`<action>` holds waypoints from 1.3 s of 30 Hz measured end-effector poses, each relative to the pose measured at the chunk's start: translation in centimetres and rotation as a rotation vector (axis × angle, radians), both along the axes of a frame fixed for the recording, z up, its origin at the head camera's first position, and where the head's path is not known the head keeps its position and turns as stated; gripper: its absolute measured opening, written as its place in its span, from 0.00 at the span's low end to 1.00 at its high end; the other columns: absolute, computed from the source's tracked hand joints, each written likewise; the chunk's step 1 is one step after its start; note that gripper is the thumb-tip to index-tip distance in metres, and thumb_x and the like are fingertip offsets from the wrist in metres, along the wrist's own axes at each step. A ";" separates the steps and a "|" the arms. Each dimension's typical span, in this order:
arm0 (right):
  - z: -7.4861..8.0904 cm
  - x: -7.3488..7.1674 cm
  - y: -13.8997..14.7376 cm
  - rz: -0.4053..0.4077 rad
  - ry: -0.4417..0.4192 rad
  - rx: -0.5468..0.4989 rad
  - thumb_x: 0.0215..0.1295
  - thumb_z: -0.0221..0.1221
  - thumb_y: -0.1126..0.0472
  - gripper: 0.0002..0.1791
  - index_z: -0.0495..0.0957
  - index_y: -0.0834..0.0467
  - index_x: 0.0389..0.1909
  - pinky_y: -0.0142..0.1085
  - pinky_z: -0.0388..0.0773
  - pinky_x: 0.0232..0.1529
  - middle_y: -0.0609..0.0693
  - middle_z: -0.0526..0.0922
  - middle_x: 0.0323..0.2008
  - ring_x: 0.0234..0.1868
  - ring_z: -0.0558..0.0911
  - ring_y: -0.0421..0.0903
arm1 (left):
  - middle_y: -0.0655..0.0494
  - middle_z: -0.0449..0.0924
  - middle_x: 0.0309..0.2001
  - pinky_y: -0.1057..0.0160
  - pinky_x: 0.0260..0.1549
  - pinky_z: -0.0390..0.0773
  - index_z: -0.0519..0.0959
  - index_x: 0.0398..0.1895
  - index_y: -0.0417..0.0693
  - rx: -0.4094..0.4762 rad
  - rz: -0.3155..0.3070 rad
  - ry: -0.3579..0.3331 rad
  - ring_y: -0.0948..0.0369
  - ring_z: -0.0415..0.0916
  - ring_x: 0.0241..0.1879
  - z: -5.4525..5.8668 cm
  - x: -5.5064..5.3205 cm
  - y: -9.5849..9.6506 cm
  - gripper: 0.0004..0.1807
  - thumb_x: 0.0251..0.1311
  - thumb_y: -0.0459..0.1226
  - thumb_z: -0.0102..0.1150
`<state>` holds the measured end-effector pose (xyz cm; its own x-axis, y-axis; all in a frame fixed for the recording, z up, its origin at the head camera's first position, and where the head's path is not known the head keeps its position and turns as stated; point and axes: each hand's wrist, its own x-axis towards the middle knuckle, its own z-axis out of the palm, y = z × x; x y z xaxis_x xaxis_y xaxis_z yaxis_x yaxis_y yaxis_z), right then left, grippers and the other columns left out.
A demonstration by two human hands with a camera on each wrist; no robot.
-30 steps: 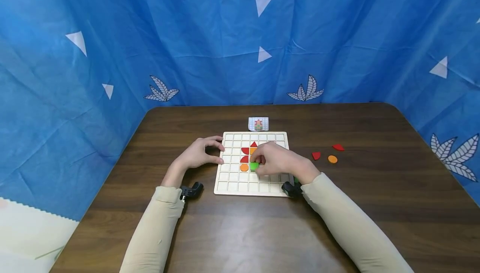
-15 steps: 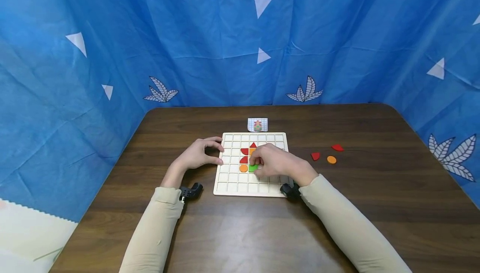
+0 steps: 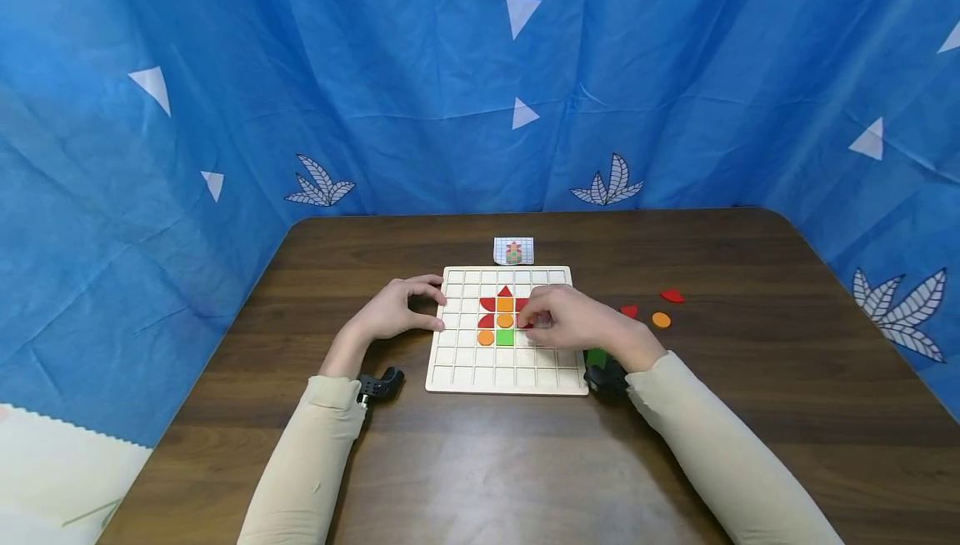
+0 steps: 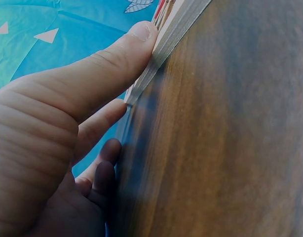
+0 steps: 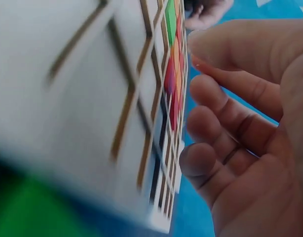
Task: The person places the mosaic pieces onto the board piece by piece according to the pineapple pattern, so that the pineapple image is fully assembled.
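Green square (image 3: 506,337) looks seated in the board (image 3: 462,376) now: right hand (image 3: 572,320) just slid off it, fingers nearly together, seemingly empty; left hand (image 3: 390,310) spread wide, touching the board's left edge.

A hand could pass at the far left corner of the bench (image 3: 480,453); the left hand (image 3: 392,309) and right hand (image 3: 570,317) block the side edges of the board (image 3: 480,374).

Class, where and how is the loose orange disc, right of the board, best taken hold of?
Probably pinch the orange disc across its rim, from above and the near side: it lies flat on the table, one red piece to its left, another red piece beyond.
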<state>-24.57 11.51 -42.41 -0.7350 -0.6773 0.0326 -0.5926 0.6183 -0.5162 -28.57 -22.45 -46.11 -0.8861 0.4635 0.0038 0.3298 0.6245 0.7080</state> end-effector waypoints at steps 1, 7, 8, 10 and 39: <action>0.0 0.0 0.5 -0.011 -0.005 -0.010 0.64 0.68 0.60 0.06 0.89 0.50 0.41 0.34 0.77 0.39 0.41 0.81 0.35 0.36 0.76 0.41 | 0.53 0.73 0.71 0.46 0.75 0.63 0.86 0.45 0.57 0.001 -0.001 0.001 0.50 0.65 0.75 0.0 0.0 0.0 0.18 0.50 0.43 0.81; 0.0 0.4 3.6 -0.060 -0.031 -0.037 0.65 0.68 0.61 0.07 0.89 0.50 0.43 0.33 0.77 0.36 0.41 0.81 0.37 0.34 0.76 0.41 | 0.54 0.73 0.71 0.47 0.75 0.64 0.86 0.45 0.57 -0.004 0.002 0.002 0.51 0.65 0.75 0.1 0.0 -0.2 0.19 0.50 0.43 0.82; 0.0 0.5 4.1 -0.071 -0.034 -0.036 0.65 0.68 0.61 0.08 0.89 0.50 0.43 0.33 0.76 0.35 0.41 0.81 0.37 0.34 0.76 0.41 | 0.54 0.73 0.71 0.47 0.75 0.64 0.86 0.45 0.57 -0.002 0.002 0.001 0.51 0.65 0.75 0.2 0.0 -0.2 0.18 0.50 0.43 0.82; -0.1 0.7 5.0 -0.089 -0.039 -0.040 0.65 0.69 0.61 0.08 0.88 0.49 0.43 0.32 0.76 0.33 0.42 0.81 0.37 0.33 0.76 0.41 | 0.53 0.73 0.72 0.46 0.75 0.63 0.86 0.45 0.57 -0.003 0.000 0.000 0.50 0.65 0.75 0.2 0.0 -0.2 0.19 0.50 0.44 0.81; -1.6 3.3 17.3 -0.379 0.082 0.018 0.61 0.74 0.58 0.18 0.85 0.53 0.51 0.39 0.76 0.40 0.54 0.83 0.51 0.45 0.77 0.50 | 0.52 0.72 0.72 0.45 0.75 0.63 0.86 0.46 0.56 0.010 -0.006 -0.018 0.50 0.64 0.76 0.1 0.2 0.0 0.19 0.51 0.43 0.81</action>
